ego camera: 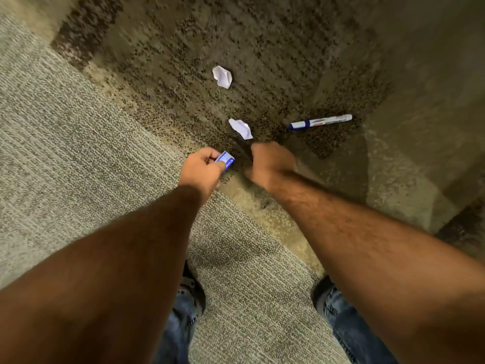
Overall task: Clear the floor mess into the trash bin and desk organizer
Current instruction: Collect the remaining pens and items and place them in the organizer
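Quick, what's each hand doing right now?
Left hand: fingers pinch a small blue-and-white box.
Right hand: fingers curled under, seen from behind; whether it holds anything cannot be told.

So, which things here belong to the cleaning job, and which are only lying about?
For the job:
- blue-and-white item gripped by left hand
- near paper scrap
- far paper scrap
- marker

Not for the job:
- carpet
- shoes

Open patterned carpet [65,132] lies at nine o'clock. At twelve o'clock sit two crumpled white paper scraps [222,76] [240,128], well apart; at two o'clock a blue-capped white marker [320,121], bare carpet between them.
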Available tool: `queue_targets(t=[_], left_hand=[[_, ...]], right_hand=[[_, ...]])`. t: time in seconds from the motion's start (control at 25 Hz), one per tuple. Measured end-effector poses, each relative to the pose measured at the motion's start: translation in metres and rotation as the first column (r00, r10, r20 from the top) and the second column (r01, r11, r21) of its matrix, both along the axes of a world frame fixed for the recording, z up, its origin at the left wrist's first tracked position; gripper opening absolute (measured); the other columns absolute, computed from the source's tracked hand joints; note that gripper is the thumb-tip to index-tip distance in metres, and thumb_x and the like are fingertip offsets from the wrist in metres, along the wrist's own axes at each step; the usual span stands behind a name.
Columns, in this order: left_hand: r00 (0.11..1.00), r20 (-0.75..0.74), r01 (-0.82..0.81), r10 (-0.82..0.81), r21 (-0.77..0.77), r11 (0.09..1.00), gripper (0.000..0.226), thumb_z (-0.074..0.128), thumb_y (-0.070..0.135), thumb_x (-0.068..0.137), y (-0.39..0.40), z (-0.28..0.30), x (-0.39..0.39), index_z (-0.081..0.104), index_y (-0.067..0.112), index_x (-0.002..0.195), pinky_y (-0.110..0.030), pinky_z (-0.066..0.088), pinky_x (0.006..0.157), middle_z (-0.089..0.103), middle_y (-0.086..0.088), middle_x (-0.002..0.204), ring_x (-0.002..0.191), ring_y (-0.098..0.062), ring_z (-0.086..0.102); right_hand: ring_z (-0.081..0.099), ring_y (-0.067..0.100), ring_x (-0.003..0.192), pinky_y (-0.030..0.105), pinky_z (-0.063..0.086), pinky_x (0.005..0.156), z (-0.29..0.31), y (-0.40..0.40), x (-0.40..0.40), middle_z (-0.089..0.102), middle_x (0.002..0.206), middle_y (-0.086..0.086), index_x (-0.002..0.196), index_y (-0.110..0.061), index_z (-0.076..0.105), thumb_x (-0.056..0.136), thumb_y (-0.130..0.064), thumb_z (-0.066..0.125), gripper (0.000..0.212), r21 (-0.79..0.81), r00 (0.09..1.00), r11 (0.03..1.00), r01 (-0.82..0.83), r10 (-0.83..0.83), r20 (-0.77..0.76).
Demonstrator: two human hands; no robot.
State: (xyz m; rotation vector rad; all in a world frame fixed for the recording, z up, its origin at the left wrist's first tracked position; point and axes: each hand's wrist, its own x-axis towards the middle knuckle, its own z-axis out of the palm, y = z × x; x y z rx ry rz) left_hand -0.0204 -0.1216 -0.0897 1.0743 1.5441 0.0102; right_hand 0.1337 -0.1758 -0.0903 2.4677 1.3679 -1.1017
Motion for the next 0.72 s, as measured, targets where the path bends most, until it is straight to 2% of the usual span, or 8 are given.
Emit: queue_targets(t=[0.08, 0.16, 0.24, 0.32, 0.4, 0.52, 0.64, 0.72], left_hand=[[1.0, 0.025, -0.007, 0.008, -0.038, 0.999, 0.023, 0.064, -0.001, 0.089, -0.001, 0.004, 0.008, 0.06, 0.02, 0.081, -0.028, 0.06, 0.056, 0.057, 0.0, 0.079, 0.069, -0.015, 0.057], [0.997, 0.077, 0.021, -0.014, -0.088, 0.996, 0.023, 0.067, -0.001, 0.088, -0.004, 0.006, 0.02, 0.06, 0.02, 0.084, -0.03, 0.062, 0.063, 0.063, -0.003, 0.092, 0.082, -0.019, 0.066], [0.99, 0.138, 0.04, -0.024, -0.115, 0.993, 0.027, 0.066, -0.006, 0.085, -0.006, 0.011, 0.035, 0.055, 0.019, 0.08, -0.037, 0.065, 0.073, 0.065, -0.008, 0.097, 0.092, -0.028, 0.071], [0.981, 0.192, 0.049, -0.022, -0.136, 0.99, 0.035, 0.06, -0.014, 0.079, -0.006, 0.015, 0.051, 0.045, 0.017, 0.072, -0.041, 0.065, 0.078, 0.067, -0.014, 0.091, 0.094, -0.03, 0.075], [0.976, 0.219, 0.06, -0.02, -0.175, 0.983, 0.038, 0.057, -0.019, 0.074, -0.007, 0.017, 0.062, 0.041, 0.016, 0.071, -0.04, 0.066, 0.074, 0.069, -0.014, 0.084, 0.083, -0.026, 0.08], [0.979, 0.192, 0.111, -0.068, -0.219, 0.969, 0.035, 0.053, -0.02, 0.078, -0.008, 0.02, 0.072, 0.043, 0.013, 0.074, -0.038, 0.066, 0.064, 0.063, -0.014, 0.083, 0.063, -0.025, 0.077], [0.968, 0.113, 0.247, -0.224, -0.273, 0.93, 0.032, 0.042, -0.017, 0.091, -0.012, 0.021, 0.076, 0.053, 0.012, 0.098, -0.045, 0.066, 0.07, 0.058, -0.014, 0.09, 0.061, -0.024, 0.066], [0.959, 0.077, 0.283, -0.273, -0.277, 0.918, 0.037, 0.04, -0.016, 0.092, -0.014, 0.022, 0.077, 0.057, 0.016, 0.099, -0.045, 0.065, 0.075, 0.057, -0.012, 0.098, 0.071, -0.025, 0.061]], right_hand=[[0.073, 0.031, 0.096, 0.035, 0.055, 0.077, 0.008, -0.015, 0.011, 0.076, 0.096, 0.004, 0.097, -0.024, 0.064, 0.084, -0.039, 0.064, 0.02, 0.022, 0.995, 0.998, 0.051, -0.049, -0.09], [0.071, 0.03, 0.083, 0.03, 0.046, 0.064, 0.014, -0.036, 0.031, 0.069, 0.081, 0.0, 0.088, -0.026, 0.057, 0.088, -0.033, 0.059, 0.007, 0.098, 0.987, 0.99, 0.103, -0.09, -0.131], [0.067, 0.024, 0.075, 0.028, 0.042, 0.059, 0.02, -0.054, 0.056, 0.062, 0.077, -0.005, 0.096, -0.029, 0.057, 0.098, -0.031, 0.053, 0.005, 0.161, 0.957, 0.958, 0.239, -0.204, -0.204], [0.067, 0.025, 0.082, 0.035, 0.053, 0.068, 0.021, -0.061, 0.087, 0.067, 0.089, 0.001, 0.107, -0.025, 0.062, 0.103, -0.027, 0.051, 0.012, 0.205, 0.931, 0.918, 0.34, -0.298, -0.211], [0.066, 0.031, 0.086, 0.041, 0.056, 0.074, 0.017, -0.057, 0.12, 0.07, 0.094, 0.008, 0.103, -0.018, 0.064, 0.101, -0.022, 0.052, 0.013, 0.305, 0.981, 0.933, 0.19, -0.196, -0.012], [0.066, 0.033, 0.087, 0.035, 0.05, 0.067, 0.015, -0.04, 0.156, 0.067, 0.105, 0.01, 0.114, -0.016, 0.065, 0.1, -0.03, 0.059, 0.021, 0.274, 0.976, 0.952, -0.139, 0.085, 0.2], [0.068, 0.034, 0.096, 0.038, 0.052, 0.074, 0.01, -0.021, 0.172, 0.057, 0.13, 0.007, 0.124, -0.018, 0.063, 0.088, -0.026, 0.078, 0.039, 0.072, 0.929, 0.948, -0.311, 0.286, 0.236], [0.068, 0.033, 0.1, 0.038, 0.054, 0.078, 0.008, -0.009, 0.175, 0.057, 0.131, 0.006, 0.12, -0.018, 0.063, 0.083, -0.021, 0.082, 0.041, 0.012, 0.915, 0.938, -0.345, 0.333, 0.228]])
